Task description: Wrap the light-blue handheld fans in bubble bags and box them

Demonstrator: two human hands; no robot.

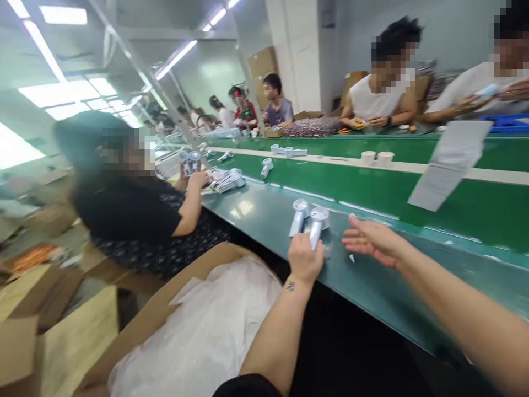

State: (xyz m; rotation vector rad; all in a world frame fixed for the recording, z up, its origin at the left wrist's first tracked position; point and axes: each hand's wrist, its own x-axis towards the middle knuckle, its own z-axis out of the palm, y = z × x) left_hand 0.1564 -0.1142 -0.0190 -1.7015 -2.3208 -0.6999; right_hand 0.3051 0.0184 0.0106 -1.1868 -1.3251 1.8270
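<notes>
We are holding a pale blue little fan (318,218) by its handle in our left hand (305,258), just right of the middle of the frame. The fingers of that hand are curling around the low end of the handle, and the round head is pointing away from us. A second fan (300,214) is resting just beside it on the left, and we cannot tell if our fingers are gripping that one too. Our right hand (378,240), farther right, is hovering by the counter (256,212) with its fingers spread and nothing in them. To do this well, we are probably needing a soft, low grip, so the two round heads are not bumping. A big cardboard box (142,328) full of clear bags (215,325) is standing at the lower left, close by our left arm, so our elbow is likely needing care. At the right, a paper sheet (450,165) is hiding part of the green belt (351,187). Loose fans (267,167) and two white cups (368,158) are sitting on the belt. At the left, a co-worker (128,207) is holding more fans by a pile of fans (229,181), so we are sharing a tight space.
</notes>
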